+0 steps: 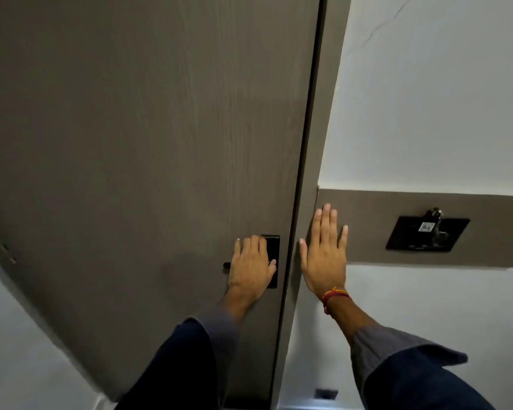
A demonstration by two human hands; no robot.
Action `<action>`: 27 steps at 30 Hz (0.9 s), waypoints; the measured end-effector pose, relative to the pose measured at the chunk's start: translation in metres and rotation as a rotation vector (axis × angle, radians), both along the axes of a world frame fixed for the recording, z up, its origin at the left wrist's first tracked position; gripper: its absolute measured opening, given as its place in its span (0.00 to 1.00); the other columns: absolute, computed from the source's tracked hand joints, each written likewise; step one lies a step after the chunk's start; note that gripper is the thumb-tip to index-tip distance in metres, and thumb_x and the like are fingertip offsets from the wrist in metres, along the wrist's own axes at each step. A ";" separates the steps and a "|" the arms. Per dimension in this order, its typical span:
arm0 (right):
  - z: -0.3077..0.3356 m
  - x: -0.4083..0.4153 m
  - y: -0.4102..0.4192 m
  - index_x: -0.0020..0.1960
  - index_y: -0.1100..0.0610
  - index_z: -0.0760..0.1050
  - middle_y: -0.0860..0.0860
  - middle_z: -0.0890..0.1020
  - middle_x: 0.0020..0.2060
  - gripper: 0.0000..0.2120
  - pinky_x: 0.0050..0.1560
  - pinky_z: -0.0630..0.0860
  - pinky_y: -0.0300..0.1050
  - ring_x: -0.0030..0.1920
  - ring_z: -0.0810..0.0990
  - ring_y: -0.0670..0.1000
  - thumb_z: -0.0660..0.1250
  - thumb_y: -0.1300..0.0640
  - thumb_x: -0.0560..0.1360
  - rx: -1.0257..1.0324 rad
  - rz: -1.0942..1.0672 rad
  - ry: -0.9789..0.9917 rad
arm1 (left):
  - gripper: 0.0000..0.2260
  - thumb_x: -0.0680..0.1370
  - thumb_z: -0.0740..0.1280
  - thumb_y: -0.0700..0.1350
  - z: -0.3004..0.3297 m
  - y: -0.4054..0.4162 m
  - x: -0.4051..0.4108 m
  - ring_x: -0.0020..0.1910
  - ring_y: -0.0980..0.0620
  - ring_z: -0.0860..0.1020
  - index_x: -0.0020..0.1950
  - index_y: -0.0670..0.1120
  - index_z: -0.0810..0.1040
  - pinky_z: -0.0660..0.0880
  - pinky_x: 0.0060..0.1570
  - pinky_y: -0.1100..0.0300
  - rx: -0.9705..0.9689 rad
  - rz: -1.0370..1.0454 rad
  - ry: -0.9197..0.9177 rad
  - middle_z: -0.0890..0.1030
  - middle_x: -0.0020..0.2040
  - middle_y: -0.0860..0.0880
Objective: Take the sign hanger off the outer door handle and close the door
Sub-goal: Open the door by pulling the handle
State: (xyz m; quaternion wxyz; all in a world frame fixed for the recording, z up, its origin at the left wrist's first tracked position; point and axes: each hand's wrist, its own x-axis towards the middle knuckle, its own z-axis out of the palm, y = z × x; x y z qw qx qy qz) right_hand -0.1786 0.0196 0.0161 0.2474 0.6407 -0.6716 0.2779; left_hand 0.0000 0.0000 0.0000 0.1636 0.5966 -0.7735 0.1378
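A grey-brown wooden door (137, 137) fills the left and middle of the view and sits in its frame (308, 179). My left hand (251, 266) wraps over the black lever handle (226, 266) at the black lock plate (271, 247). My right hand (325, 253) lies flat, fingers spread, on the frame and the brown wall panel beside the door. A red and yellow thread is tied round my right wrist. No sign hanger shows anywhere in view.
A black key-card holder (427, 236) with a tag in it is fixed to the brown wall panel (492, 232) on the right. White wall lies above and below it. Door hinges (3, 247) show at the far left. A small dark socket (326, 393) sits low.
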 end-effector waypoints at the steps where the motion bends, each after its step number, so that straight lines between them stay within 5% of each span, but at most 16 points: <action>1: -0.002 0.001 -0.005 0.85 0.63 0.48 0.60 0.45 0.84 0.36 0.82 0.55 0.68 0.85 0.49 0.60 0.55 0.46 0.85 -0.015 -0.017 -0.007 | 0.25 0.80 0.61 0.59 -0.006 -0.002 -0.001 0.60 0.43 0.76 0.67 0.41 0.71 0.70 0.69 0.42 0.039 0.031 0.000 0.77 0.59 0.42; 7: -0.018 -0.005 -0.028 0.83 0.59 0.32 0.56 0.38 0.84 0.39 0.83 0.44 0.67 0.84 0.30 0.55 0.54 0.46 0.86 -0.070 -0.012 0.009 | 0.24 0.82 0.55 0.62 -0.041 -0.012 -0.003 0.60 0.42 0.78 0.63 0.43 0.74 0.70 0.68 0.42 0.179 0.051 0.040 0.81 0.58 0.41; 11: -0.026 -0.007 -0.041 0.83 0.58 0.30 0.55 0.30 0.83 0.40 0.82 0.33 0.63 0.84 0.29 0.55 0.53 0.46 0.86 -0.160 -0.010 0.014 | 0.26 0.83 0.52 0.63 -0.050 -0.014 -0.004 0.49 0.44 0.79 0.56 0.43 0.78 0.74 0.55 0.48 0.053 0.033 0.063 0.82 0.48 0.44; 16: -0.037 -0.006 -0.056 0.84 0.57 0.31 0.53 0.30 0.83 0.37 0.82 0.30 0.62 0.84 0.31 0.54 0.48 0.45 0.86 -0.260 0.022 -0.021 | 0.22 0.84 0.60 0.57 -0.062 -0.010 0.000 0.33 0.49 0.77 0.44 0.43 0.84 0.77 0.38 0.52 -0.040 0.021 0.119 0.78 0.34 0.47; 18: -0.039 -0.007 -0.060 0.84 0.57 0.32 0.52 0.31 0.84 0.35 0.82 0.30 0.62 0.84 0.32 0.54 0.45 0.44 0.86 -0.291 0.048 -0.042 | 0.26 0.86 0.50 0.57 -0.067 -0.013 -0.004 0.38 0.48 0.77 0.49 0.42 0.82 0.75 0.44 0.52 0.038 0.019 0.115 0.78 0.39 0.46; 27: -0.045 -0.008 -0.072 0.85 0.56 0.34 0.52 0.34 0.84 0.35 0.83 0.32 0.63 0.85 0.34 0.54 0.45 0.45 0.85 -0.382 0.067 -0.035 | 0.22 0.82 0.51 0.62 -0.092 -0.018 -0.022 0.38 0.48 0.74 0.43 0.47 0.72 0.73 0.54 0.44 0.108 -0.021 0.881 0.74 0.35 0.49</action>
